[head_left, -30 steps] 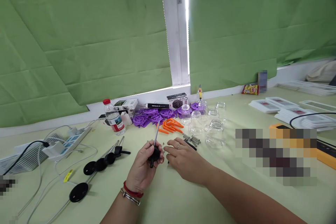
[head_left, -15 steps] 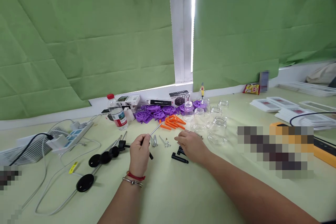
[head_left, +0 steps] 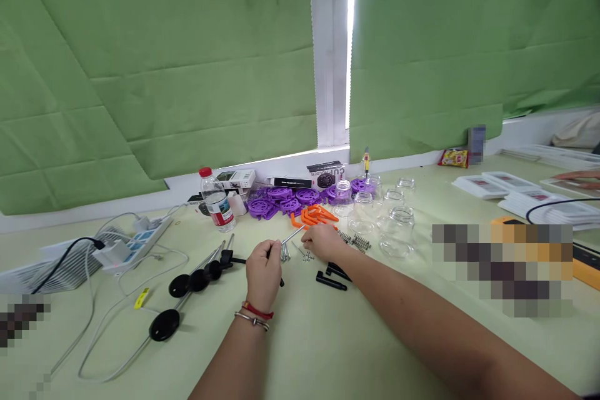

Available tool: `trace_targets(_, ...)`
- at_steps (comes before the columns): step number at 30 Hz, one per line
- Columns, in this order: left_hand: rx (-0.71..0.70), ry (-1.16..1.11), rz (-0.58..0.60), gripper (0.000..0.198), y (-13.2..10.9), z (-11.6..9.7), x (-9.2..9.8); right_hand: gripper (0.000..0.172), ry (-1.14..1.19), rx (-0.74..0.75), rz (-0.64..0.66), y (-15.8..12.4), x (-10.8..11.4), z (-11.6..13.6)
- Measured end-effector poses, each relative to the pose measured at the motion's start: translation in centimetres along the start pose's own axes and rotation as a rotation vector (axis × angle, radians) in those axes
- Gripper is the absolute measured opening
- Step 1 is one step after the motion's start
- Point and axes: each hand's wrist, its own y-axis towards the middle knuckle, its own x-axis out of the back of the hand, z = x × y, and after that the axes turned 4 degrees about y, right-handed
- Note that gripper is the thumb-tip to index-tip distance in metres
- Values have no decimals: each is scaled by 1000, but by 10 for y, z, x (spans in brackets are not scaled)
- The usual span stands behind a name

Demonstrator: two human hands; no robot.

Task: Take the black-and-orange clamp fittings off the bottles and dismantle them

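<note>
My left hand [head_left: 263, 272] is closed around a thin metal rod [head_left: 294, 234] with a black part showing below the fist. The rod's tip points up and right toward the orange hook-shaped parts [head_left: 315, 215]. My right hand [head_left: 324, 241] reaches just in front of these parts, its fingertips drawn together near the rod's tip; what they hold, if anything, is hidden. Small screws [head_left: 307, 256] and longer bolts [head_left: 285, 253] lie between the hands. Metal springs [head_left: 360, 242] sit beside my right wrist, and black plastic pieces [head_left: 331, 280] lie below it.
Clear glass jars [head_left: 397, 234] stand to the right, with purple plastic discs [head_left: 290, 205] behind. At left are a water bottle [head_left: 218, 205], rods with black discs [head_left: 165, 325], a power strip [head_left: 140, 239] and loose cables. Another person's hand [head_left: 581, 179] shows at the right edge.
My right hand has moved forward and left from the springs toward the orange parts, its fingers drawing together. The left hand keeps the rod. Another person's hand has appeared at the right edge.
</note>
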Motion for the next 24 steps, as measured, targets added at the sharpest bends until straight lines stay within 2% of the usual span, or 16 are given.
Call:
trace_targets(5,-33,59,18,29,-1,-2,0,13,41,-24,-22,2,-4,4)
trace_targets(11,17,71,85,31,0,-1,0,17,186,-42,-111,-16,15,-5)
trace_targets(13,41,72,140,32,0,-1,-1,17,350,-105,-139,-29,23,-9)
trace_targets(18,5,119,259,32,-3,-7,-3,13,985,-315,-172,-62,33,-15)
trace_targets(21,-48,155,304,31,-6,-12,-3,14,1102,-397,-175,-73,33,-17)
trace_targets(24,-81,167,328,31,-7,-14,-3,15,1117,-402,-159,-76,31,-18)
